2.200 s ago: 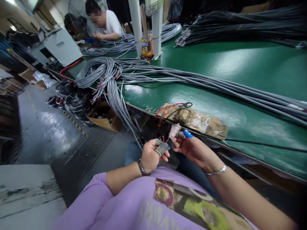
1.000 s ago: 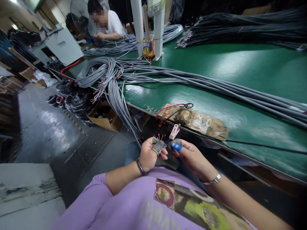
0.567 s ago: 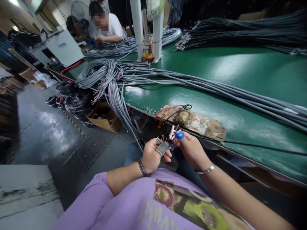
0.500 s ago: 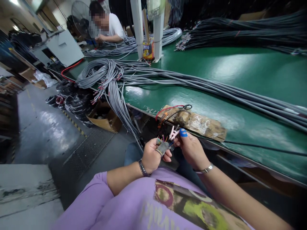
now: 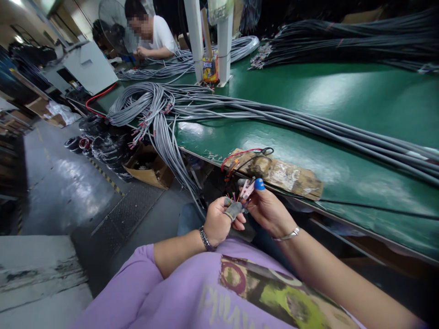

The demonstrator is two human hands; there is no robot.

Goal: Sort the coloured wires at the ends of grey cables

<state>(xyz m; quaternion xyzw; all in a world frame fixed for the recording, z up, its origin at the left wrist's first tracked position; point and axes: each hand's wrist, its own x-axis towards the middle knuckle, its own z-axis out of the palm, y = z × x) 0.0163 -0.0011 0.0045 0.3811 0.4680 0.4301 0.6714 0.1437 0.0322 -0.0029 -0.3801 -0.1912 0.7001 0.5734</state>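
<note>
My left hand is closed round the end of a grey cable, and a fan of thin coloured wires sticks up from the fist. A grey cot covers its thumb. My right hand pinches a small pink clip tool against those wire tips; one finger wears a blue cot. Both hands hover over my lap, just in front of the edge of the green table.
A long bundle of grey cables runs across the table and droops off its left edge. A taped cardboard pad with red and black leads lies at the near edge. Another person works at the far end. An open carton is on the floor.
My right hand has lifted and shifted a little, bringing the pink clip tool from beside the wires up onto their tips. My left hand keeps its hold on the cable end.
</note>
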